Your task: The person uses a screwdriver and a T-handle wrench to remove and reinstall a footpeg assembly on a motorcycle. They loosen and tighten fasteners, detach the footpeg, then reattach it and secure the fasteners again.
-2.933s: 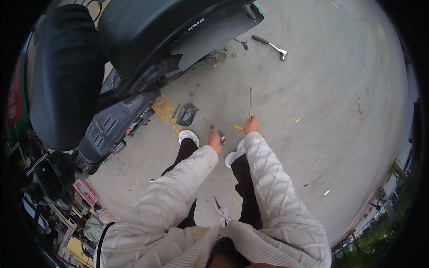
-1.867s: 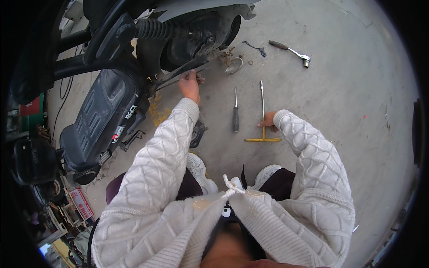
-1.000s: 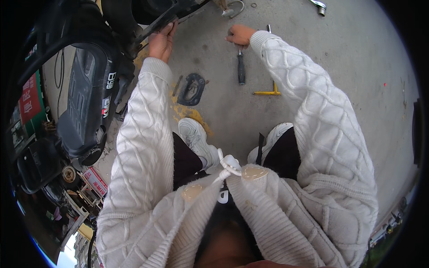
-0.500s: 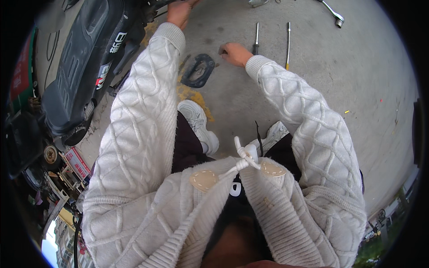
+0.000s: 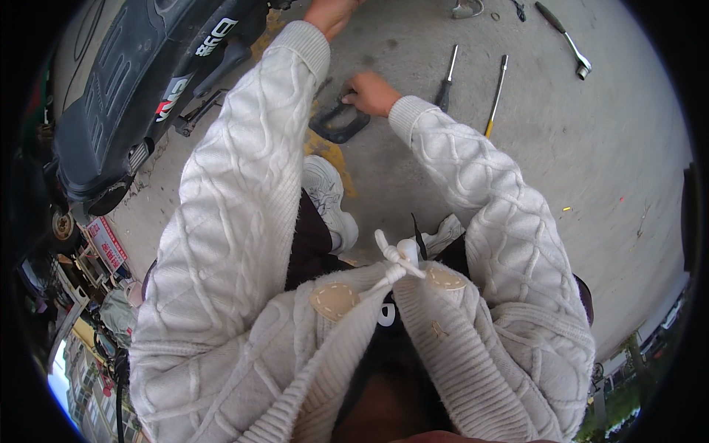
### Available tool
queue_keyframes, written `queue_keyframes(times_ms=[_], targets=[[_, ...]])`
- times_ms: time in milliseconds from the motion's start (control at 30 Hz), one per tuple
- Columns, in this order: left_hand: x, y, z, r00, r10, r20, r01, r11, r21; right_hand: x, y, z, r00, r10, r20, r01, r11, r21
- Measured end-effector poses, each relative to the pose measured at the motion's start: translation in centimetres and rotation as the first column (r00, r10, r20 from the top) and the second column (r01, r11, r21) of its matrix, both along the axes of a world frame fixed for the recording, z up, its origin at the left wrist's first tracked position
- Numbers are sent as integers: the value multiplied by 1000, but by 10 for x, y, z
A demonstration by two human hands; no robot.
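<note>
While the right hand hangs with curled fingers at the far rim of a black oval piece, the left hand sits at the far edge of the view, partly cut off, so I cannot tell what its fingers hold. Whether the right fingertips pinch the rim or only touch it, I cannot tell either. The oval piece, hollow in the middle, is just right of the left sleeve, beyond the left shoe and beside yellow paint; its inside is too dim to read. On the left, the scooter bounds the space with its dark footboard. To the right lie a screwdriver and a yellow-ended tool, the latter running behind the right sleeve. Farther right and far lies a ratchet; the grey floor spreads wide from there toward the right edge, bearing a yellow speck and a red speck.
</note>
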State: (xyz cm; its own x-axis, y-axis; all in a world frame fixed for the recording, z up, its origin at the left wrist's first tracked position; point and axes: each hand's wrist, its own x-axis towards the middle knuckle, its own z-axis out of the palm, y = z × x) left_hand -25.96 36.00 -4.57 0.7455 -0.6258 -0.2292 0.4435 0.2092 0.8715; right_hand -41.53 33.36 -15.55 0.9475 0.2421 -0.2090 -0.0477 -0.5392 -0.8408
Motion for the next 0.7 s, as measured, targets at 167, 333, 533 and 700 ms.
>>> queue_keyframes(times_ms=[167,333,533,700], targets=[[1,-4,-1,998,53,24,-53,999,-13,-49,-36,4,958,157,-239,-127,983,136],[3,-3,-8,995,85,-51,-84,996,13,-53,-2,-4,996,21,-90,-27,998,-65],[4,-8,-16,984,153,88,-157,987,41,-41,67,-1,977,-212,-18,199,939,-279],[8,-7,-18,981,136,141,-158,975,155,-41,60,2,973,-225,-49,209,951,-230]])
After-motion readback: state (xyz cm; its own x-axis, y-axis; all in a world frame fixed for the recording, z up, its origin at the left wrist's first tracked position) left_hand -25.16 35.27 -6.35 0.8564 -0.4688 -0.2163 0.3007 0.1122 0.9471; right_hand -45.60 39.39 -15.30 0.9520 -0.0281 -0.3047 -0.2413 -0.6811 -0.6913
